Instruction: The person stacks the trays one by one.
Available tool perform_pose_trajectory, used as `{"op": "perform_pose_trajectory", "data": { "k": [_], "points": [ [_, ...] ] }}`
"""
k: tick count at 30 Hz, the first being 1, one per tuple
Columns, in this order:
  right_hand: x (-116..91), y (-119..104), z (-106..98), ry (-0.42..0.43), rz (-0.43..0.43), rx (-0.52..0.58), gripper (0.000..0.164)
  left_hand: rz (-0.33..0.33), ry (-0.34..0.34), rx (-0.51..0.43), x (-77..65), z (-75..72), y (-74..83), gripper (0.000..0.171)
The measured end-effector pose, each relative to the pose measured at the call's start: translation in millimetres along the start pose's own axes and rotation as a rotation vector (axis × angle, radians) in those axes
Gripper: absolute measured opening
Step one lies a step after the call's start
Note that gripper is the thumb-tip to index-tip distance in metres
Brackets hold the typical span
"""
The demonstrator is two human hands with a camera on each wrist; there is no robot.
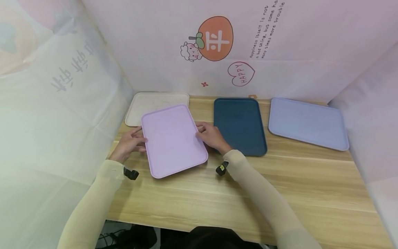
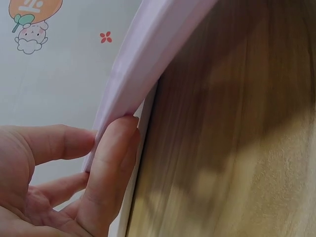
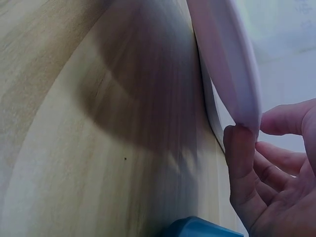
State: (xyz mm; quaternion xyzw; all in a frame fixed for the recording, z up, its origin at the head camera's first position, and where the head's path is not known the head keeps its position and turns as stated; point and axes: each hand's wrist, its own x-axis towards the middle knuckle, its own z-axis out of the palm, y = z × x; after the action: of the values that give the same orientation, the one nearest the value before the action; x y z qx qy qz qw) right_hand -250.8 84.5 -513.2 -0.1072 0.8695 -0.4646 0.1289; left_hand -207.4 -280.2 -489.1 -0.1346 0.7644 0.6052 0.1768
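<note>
Both hands hold a light purple tray (image 1: 174,141) by its two long sides, raised above the wooden table and slightly turned. On its left edge, the left hand (image 1: 126,144) pinches the rim between thumb and fingers; the left wrist view shows a finger under the rim (image 2: 131,74). The right hand (image 1: 212,135) grips the opposite edge, with a fingertip beneath the tray (image 3: 229,64) in the right wrist view. Behind the purple tray, a white tray (image 1: 155,100) lies partly covered by it. A dark teal tray (image 1: 239,124) lies just beyond the right hand.
A pale blue tray (image 1: 308,122) lies at the far right by the side wall. The wooden table (image 1: 192,204) runs back to a printed cloth wall (image 1: 149,52). Another cloth wall (image 1: 46,131) stands close to the left arm.
</note>
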Motion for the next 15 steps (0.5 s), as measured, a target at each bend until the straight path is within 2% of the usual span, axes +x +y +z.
{"op": "perform_pose_trajectory", "data": {
  "k": [7,15],
  "points": [
    [-3.3,1.5,-4.3,-0.005,-0.008,-0.039,0.050,-0.013,0.000,0.000,-5.0,7.4,10.0,0.083],
    [-4.9,6.4,-7.4,-0.008,0.007,-0.044,0.050,-0.016,0.006,0.013,1.2,12.0,7.8,0.081]
  ]
}}
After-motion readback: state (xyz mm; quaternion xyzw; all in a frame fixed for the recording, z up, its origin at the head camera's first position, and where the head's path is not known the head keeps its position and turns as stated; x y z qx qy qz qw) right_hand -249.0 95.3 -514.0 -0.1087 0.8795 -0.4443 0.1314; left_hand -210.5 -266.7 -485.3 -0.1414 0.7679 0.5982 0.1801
